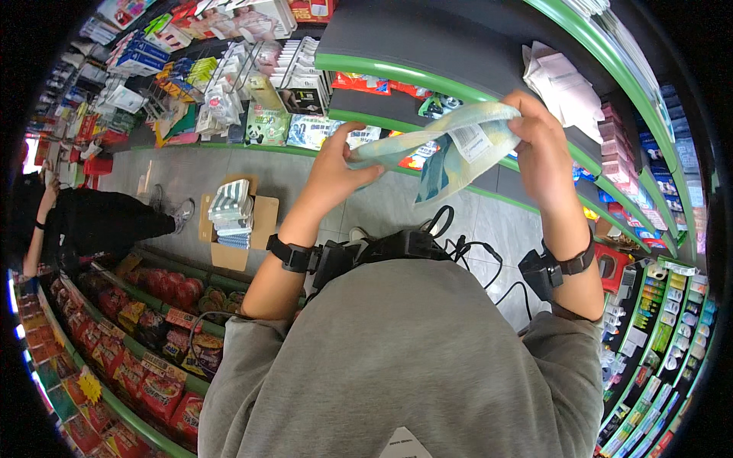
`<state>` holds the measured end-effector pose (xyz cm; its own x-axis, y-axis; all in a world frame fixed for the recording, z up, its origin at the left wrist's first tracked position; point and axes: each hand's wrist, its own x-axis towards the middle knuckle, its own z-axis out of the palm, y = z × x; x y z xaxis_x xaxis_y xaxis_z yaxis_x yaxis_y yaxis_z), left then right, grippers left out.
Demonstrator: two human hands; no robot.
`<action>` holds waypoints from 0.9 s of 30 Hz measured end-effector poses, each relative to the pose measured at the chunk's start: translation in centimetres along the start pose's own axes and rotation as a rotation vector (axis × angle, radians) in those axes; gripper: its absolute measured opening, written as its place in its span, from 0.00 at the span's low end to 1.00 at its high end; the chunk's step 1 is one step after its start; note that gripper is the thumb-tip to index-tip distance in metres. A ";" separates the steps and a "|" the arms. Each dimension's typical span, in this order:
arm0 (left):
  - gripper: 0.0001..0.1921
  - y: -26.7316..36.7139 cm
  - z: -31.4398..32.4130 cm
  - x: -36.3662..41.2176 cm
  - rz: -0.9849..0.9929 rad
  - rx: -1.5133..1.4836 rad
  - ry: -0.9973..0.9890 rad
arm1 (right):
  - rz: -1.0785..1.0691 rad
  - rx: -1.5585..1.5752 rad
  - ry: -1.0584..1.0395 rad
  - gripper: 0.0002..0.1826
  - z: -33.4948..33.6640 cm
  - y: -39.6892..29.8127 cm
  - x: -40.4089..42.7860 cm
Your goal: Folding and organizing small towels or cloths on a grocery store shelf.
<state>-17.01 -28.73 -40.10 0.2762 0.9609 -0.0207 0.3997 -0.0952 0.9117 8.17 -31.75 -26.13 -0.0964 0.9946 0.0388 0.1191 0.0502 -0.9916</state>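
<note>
A thin towel [458,154], patterned in pale yellow, white and blue-green, hangs between my two hands in front of the shelves. My left hand [335,172] grips one end, with the thumb and fingers around it. At the other end, my right hand [538,140] pinches the folded top corner. A white label [472,142] with a barcode and writing shows on the towel near my right hand. The towel is partly folded, and its lower corner droops towards the floor.
Behind the towel runs a dark shelf [412,34] with a green edge. White folded towels [558,86] lie on it at the right. An open cardboard box [229,255] holding stacked striped towels [232,203] sits on the floor. Another person [97,217] stands at the left. Packaged-food shelves [143,366] flank my left side.
</note>
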 end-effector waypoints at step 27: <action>0.10 -2.2 -2.5 1.4 0.053 0.309 0.014 | -0.101 -0.210 0.205 0.09 -8.7 2.2 2.5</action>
<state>-19.67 -26.50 -41.12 0.2929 0.9556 0.0308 0.6321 -0.2177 0.7437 16.81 -28.34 -27.12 0.0803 0.9801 0.1813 0.3228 0.1465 -0.9350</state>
